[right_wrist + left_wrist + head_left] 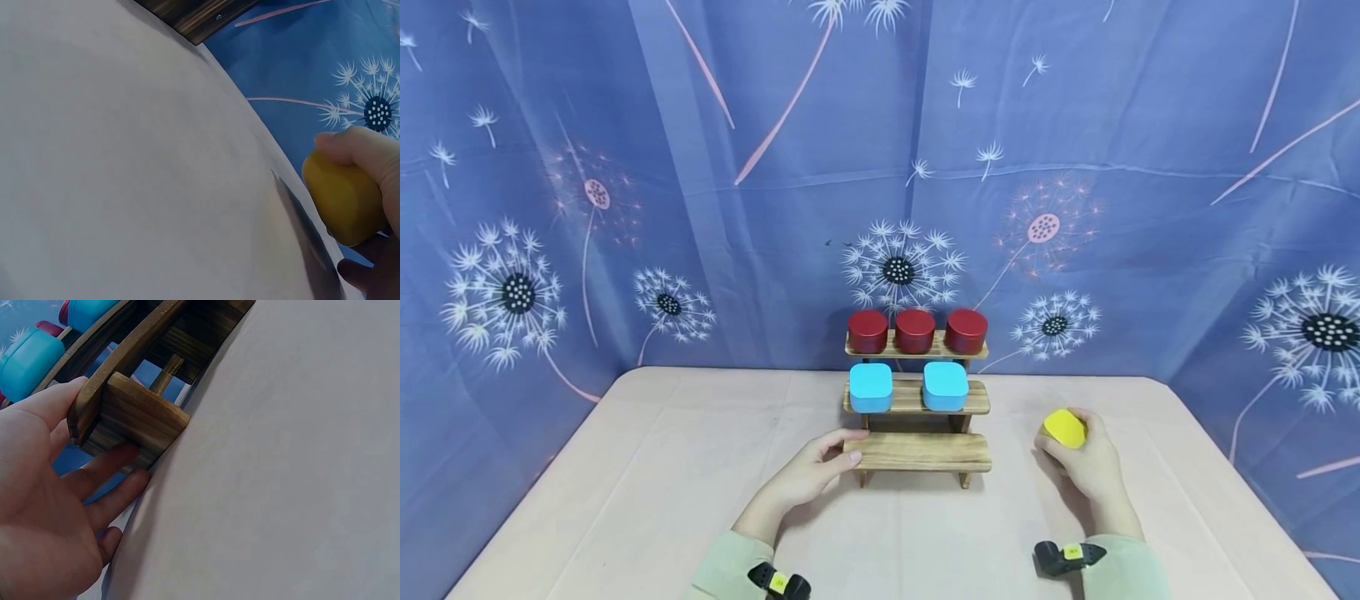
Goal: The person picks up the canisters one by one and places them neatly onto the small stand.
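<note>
A three-step wooden display stand [917,452] stands on the table. My left hand [808,473] grips the left end of its lowest step between thumb and fingers. In the left wrist view, other fingers [119,499] spread beside the stand's side support. To the right of the stand, my right hand [1093,467] holds a small yellow tin [1064,428] with rounded corners. In the right wrist view the yellow tin [344,197] appears just over the cloth, a shadow beside it; whether it touches the cloth I cannot tell.
Three round red tins [914,332] line the top step. On the middle step sit two light-blue rounded-square tins [871,388], [945,387] with a gap between them. A pale cloth covers the table [647,483]. Behind hangs a blue dandelion-print curtain [760,250].
</note>
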Motion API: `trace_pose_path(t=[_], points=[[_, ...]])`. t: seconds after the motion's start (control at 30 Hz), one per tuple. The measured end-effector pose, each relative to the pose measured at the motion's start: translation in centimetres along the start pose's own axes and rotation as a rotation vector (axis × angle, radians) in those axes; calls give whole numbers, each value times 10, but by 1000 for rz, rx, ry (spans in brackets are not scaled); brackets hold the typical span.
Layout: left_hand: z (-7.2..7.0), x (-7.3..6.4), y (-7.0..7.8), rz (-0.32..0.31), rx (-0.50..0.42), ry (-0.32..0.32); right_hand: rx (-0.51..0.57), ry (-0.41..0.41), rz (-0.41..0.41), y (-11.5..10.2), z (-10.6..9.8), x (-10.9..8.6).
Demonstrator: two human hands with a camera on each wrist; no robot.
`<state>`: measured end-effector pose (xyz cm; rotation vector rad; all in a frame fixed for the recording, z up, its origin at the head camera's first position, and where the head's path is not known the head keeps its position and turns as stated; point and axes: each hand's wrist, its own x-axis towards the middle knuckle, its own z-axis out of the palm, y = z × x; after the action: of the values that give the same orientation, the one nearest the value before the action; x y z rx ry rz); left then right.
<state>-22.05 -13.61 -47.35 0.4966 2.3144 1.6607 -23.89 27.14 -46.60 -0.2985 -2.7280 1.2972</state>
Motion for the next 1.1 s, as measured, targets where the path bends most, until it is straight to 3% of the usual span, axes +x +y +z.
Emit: trace_pose_path(t=[0.4,0.67,1.1], points=[[0,0,1,-1,-10,-8,-3,-37,-46,-9,1,0],[0,0,1,33,24,13,16,-65,-52,-15,2,0],[4,-1,6,49,-40,37,37,-84,-98,-19,3,0]])
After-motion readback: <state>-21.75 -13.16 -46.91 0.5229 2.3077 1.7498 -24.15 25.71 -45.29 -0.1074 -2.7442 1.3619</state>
